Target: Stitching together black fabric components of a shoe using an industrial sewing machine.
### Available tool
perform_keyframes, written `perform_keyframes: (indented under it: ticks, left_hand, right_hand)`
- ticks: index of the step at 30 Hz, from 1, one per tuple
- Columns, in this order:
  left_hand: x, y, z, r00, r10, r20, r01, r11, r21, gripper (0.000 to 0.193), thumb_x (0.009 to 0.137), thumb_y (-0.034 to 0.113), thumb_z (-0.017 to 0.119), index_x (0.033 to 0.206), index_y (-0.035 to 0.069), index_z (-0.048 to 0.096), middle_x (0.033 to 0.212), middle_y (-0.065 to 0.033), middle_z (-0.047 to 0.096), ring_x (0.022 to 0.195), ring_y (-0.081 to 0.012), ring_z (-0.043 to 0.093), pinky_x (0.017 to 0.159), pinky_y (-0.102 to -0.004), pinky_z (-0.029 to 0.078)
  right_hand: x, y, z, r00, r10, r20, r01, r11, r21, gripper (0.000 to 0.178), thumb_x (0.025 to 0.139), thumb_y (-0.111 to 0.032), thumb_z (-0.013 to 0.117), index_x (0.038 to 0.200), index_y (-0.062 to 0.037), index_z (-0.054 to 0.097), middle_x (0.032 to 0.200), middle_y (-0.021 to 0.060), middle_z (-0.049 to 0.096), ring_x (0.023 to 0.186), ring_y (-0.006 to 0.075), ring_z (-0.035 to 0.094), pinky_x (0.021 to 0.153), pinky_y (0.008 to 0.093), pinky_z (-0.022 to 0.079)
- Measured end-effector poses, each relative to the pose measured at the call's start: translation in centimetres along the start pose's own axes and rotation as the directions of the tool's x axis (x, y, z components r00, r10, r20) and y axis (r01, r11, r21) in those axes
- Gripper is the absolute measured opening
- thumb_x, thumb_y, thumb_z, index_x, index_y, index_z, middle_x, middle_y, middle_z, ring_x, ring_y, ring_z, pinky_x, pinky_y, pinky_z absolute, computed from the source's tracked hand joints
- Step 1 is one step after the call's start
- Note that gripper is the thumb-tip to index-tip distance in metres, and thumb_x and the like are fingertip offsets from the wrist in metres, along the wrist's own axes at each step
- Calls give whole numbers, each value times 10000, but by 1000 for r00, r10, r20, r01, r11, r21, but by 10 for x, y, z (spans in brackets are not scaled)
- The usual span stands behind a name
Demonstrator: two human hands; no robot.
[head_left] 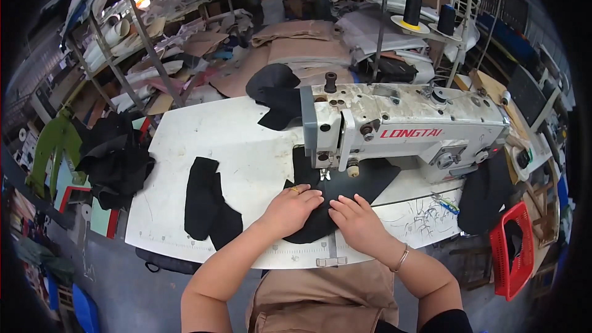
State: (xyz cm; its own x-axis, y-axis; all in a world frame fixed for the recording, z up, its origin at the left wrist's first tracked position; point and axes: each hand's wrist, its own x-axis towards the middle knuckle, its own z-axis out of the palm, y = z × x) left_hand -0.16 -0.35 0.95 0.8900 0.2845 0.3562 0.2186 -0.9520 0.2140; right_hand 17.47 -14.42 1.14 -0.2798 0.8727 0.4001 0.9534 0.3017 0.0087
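Observation:
A black fabric piece [316, 225] lies on the white sewing table [166, 166], partly beneath the presser foot [324, 174] of a white sewing machine [404, 120]. My left hand [292, 211] rests on the fabric just left of the foot, fingers laid out and a ring on one of them. On the fabric's right side, my right hand [357, 225] presses with outstretched fingers; a bracelet circles that wrist. Both hands are close to the foot. Whether the cloth is one layer or more, I cannot tell.
Another black cut piece [211, 200] lies to the left, and a black piece [274, 95] sits behind the machine head. Small snips [445, 203] and loose thread ends are at the right. A red basket [513, 251] stands beyond. Dark cloth [117, 160] is heaped off the left edge.

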Motion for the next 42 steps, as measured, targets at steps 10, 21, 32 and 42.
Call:
perform_keyframes:
  ticks: [10, 21, 32, 42]
  left_hand:
    - [7, -10, -11, 972, -233, 28, 220, 867, -446, 217, 874, 88, 568, 1075, 73, 651, 1087, -116, 655, 1018, -305, 600, 876, -363, 488]
    - [10, -5, -10, 991, -108, 82, 126, 957, -260, 240, 826, 53, 548, 1037, 78, 659, 1092, -69, 664, 1028, -282, 604, 874, -371, 499]
    - [1, 1, -3, 997, 22, 74, -27, 998, 65, 321, 786, 67, 566, 1096, 113, 635, 1220, -20, 607, 1150, -278, 546, 924, -379, 471]
    - [6, -3, -2, 1000, 17, 22, -19, 998, 67, 301, 796, 91, 576, 1089, 119, 640, 1194, -14, 624, 1128, -261, 559, 947, -380, 446]
  right_hand:
    - [-2, 28, -9, 996, -66, 63, 55, 987, 153, 290, 822, -85, 534, 1104, -48, 594, 1215, 99, 586, 1196, 251, 527, 1000, 439, 412]
    - [-7, 31, -15, 987, -55, 152, 49, 998, 41, 322, 831, -135, 546, 1143, -74, 594, 1296, 79, 542, 1230, 272, 487, 982, 493, 409]
    - [-8, 30, -13, 981, -65, 184, 53, 996, 66, 355, 816, -115, 571, 1168, -136, 612, 1303, 22, 543, 1255, 254, 459, 989, 556, 379]
    - [3, 32, -13, 980, -55, 189, 48, 998, 43, 332, 811, -108, 571, 1140, -110, 618, 1269, 47, 560, 1233, 255, 474, 1004, 529, 372]
